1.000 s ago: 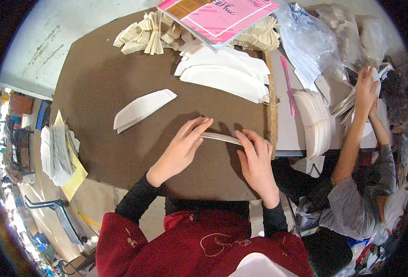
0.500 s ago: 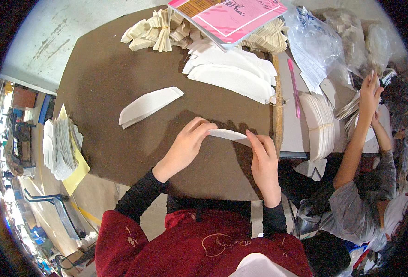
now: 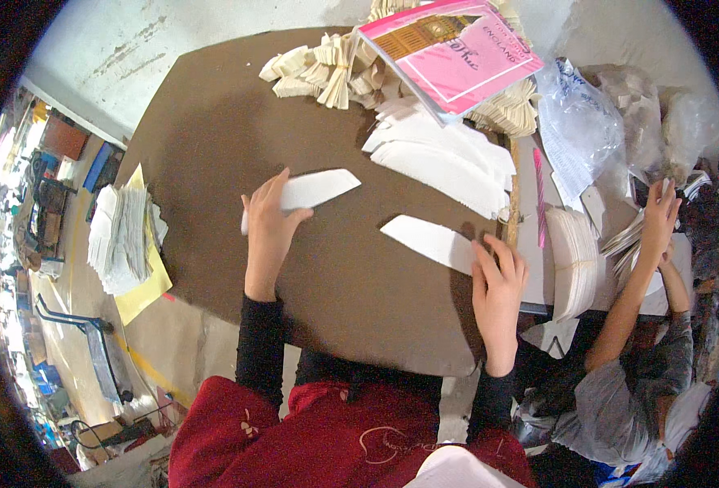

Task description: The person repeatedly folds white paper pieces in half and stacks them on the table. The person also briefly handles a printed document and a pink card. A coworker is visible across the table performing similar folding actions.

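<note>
My left hand point(image 3: 272, 229) is over the left end of a white curved cut piece point(image 3: 323, 188) lying on the brown table point(image 3: 205, 154). Its thumb and fingers are spread apart, and the piece's left end is partly hidden beneath them. My right hand point(image 3: 499, 285) pinches the right end of another white curved cut piece point(image 3: 429, 240), whose left end points toward the table's middle. Whether the pieces are paper or cloth, I cannot tell. Beyond the right hand lies a fanned pile of similar white pieces point(image 3: 441, 159).
A pink notebook point(image 3: 473, 61) rests on cream tied bundles point(image 3: 335, 69) at the back. To the right are a pink stick point(image 3: 538, 199), a banded white stack point(image 3: 575, 260), plastic bags point(image 3: 583, 122) and a co-worker's hand point(image 3: 660, 215). Papers point(image 3: 124, 236) stand at the left edge.
My left hand has let go of the piece both hands held and moved left to the other piece. My right hand keeps its piece, now lower and flatter. The whole view has shifted.
</note>
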Demonstrator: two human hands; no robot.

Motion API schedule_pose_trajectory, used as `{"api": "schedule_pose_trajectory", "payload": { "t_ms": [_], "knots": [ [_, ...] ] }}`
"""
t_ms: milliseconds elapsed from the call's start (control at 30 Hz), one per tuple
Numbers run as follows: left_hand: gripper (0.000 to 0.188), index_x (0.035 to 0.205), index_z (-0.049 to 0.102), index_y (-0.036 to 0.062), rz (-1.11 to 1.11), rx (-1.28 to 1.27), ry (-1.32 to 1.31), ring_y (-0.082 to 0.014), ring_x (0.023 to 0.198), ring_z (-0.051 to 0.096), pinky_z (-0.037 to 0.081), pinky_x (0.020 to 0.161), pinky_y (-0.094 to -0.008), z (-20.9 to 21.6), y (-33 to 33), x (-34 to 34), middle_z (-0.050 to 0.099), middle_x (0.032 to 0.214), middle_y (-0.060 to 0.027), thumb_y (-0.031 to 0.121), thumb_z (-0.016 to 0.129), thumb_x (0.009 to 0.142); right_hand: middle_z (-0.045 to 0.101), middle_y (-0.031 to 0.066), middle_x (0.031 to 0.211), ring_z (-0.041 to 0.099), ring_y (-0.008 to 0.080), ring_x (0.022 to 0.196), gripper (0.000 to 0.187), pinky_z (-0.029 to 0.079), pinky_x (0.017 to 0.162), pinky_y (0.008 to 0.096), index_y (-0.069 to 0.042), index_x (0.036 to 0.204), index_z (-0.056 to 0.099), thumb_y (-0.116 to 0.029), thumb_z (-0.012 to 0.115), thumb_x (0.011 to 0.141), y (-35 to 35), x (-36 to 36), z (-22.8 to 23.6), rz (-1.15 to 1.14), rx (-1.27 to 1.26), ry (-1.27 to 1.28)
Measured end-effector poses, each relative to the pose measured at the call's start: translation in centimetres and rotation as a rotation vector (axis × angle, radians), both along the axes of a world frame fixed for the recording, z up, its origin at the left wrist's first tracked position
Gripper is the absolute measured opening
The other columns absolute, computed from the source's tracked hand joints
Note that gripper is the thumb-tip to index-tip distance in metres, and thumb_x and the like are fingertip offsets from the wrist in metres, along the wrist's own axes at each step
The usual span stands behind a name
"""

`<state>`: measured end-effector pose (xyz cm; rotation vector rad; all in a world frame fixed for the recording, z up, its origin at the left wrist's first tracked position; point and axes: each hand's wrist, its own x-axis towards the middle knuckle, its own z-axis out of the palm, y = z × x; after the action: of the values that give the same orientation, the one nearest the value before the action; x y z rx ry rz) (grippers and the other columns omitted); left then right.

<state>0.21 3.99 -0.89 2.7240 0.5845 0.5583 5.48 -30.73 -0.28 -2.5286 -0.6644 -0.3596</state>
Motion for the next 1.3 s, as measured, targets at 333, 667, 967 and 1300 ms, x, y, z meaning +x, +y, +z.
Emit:
{"api": "schedule_pose_trajectory", "payload": {
  "t_ms": [333, 667, 967, 1300],
  "knots": [
    [0.070, 0.132, 0.064, 0.0101, -0.624, 0.122, -0.295, -0.0246, 0.090, 0.063, 0.050, 0.084, -0.0383, 3.0, -4.6, -1.2, 0.064, 0.105, -0.0055, 0.012, 0.086, 0.065, 0.063, 0.0159, 0.129, 0.061, 0.0279, 0.118, 0.047, 0.046, 0.103, 0.0372, -0.001, 0.136, 0.056, -0.004, 0.066, 0.090, 2.4, -2.3, 3.7, 0.283, 0.681, 0.473],
    [0.066, 0.129, 0.064, 0.0108, -0.952, -0.031, -0.253, -0.0221, 0.095, 0.068, 0.056, 0.081, -0.0375, 2.6, -6.5, -1.5, 0.065, 0.116, -0.0048, 0.013, 0.084, 0.066, 0.074, 0.0113, 0.104, 0.064, 0.0108, 0.095, 0.032, 0.050, 0.085, 0.0268, 0.004, 0.122, 0.068, -0.020, 0.058, 0.103, 2.9, -3.3, 1.5, 0.289, 0.927, 1.044],
    [0.059, 0.118, 0.064, 0.0014, -1.007, -0.340, -0.369, -0.0342, 0.106, 0.069, 0.058, 0.084, -0.0429, 1.9, -5.2, -2.6, 0.065, 0.127, -0.0208, 0.017, 0.084, 0.064, 0.074, 0.0158, 0.096, 0.073, 0.0229, 0.086, 0.034, 0.059, 0.077, 0.0347, 0.005, 0.108, 0.069, -0.025, 0.054, 0.104, 3.1, -3.0, 1.1, 0.185, 1.338, 1.288],
    [0.071, 0.133, 0.059, 0.0097, -0.774, -0.246, -0.537, -0.0292, 0.110, 0.065, 0.053, 0.089, -0.0426, 3.1, -4.1, -1.7, 0.066, 0.122, -0.0107, 0.029, 0.083, 0.070, 0.074, 0.0132, 0.096, 0.072, 0.0198, 0.084, 0.035, 0.058, 0.076, 0.0319, 0.007, 0.112, 0.067, -0.024, 0.053, 0.105, 2.8, -3.0, 0.5, 0.067, 1.147, 1.097]
  ]
}}
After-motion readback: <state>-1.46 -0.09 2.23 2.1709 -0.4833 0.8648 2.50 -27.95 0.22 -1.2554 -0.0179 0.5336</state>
